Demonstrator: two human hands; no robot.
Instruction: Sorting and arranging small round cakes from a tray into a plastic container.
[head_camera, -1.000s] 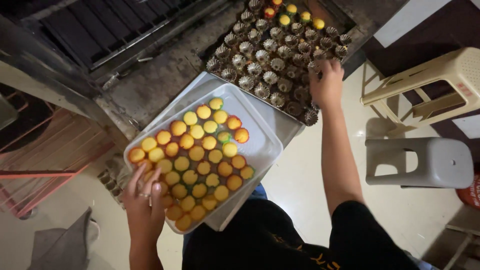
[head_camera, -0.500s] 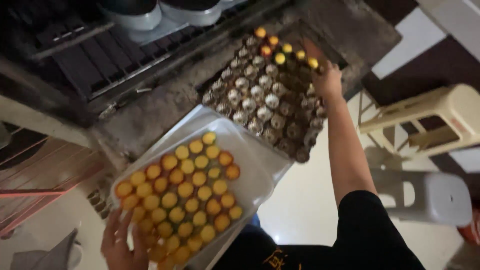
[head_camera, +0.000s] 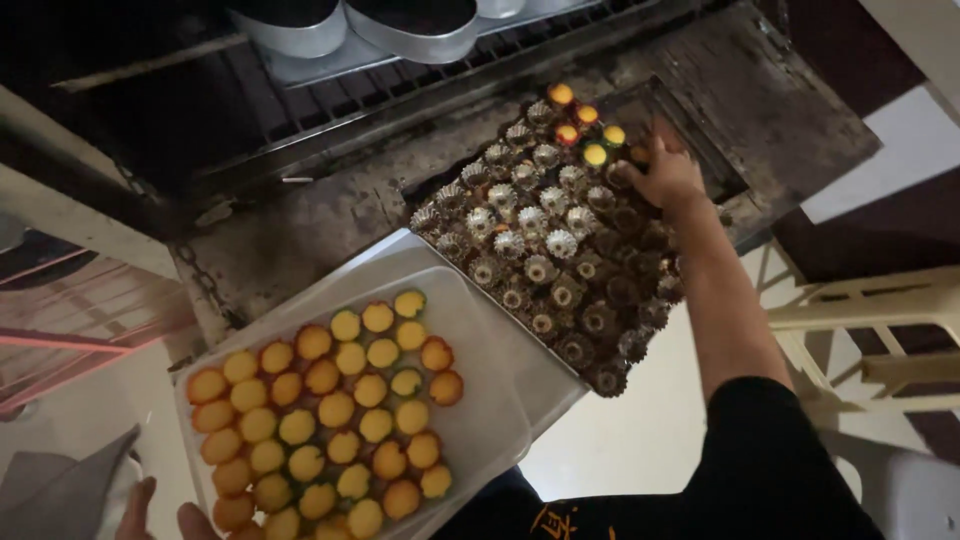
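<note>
A: What is reached by the right hand (head_camera: 668, 178)?

B: The far corner of a dark baking tray (head_camera: 560, 250) is reached, where rows of small fluted moulds (head_camera: 520, 215) are set. Most of the moulds are seen empty; a few filled ones (head_camera: 585, 125), yellow and orange, are left at the far end, just beside the fingers. The grip is curled down over those moulds, but whether anything is clamped in it cannot be told.

A: And where is that tray placed?

B: It is rested on the open door (head_camera: 330, 210) of a blackened oven, with its near corner laid over the edge of a white tray (head_camera: 500, 400).

A: What is carried on the white tray?

B: Small round cakes (head_camera: 330, 410) in yellow and orange are laid there in close rows, toward its left half; the right part is left bare.

A: Is the left hand (head_camera: 160, 518) seen?

B: Only fingertips are shown at the bottom edge, below the white tray's near corner. Its grip is cut off by the frame, so its state cannot be told.

A: Anything else?

B: Two round metal pans (head_camera: 400, 25) are seen on the oven rack, and a pale plastic stool (head_camera: 870, 330) is stood at the right.
</note>
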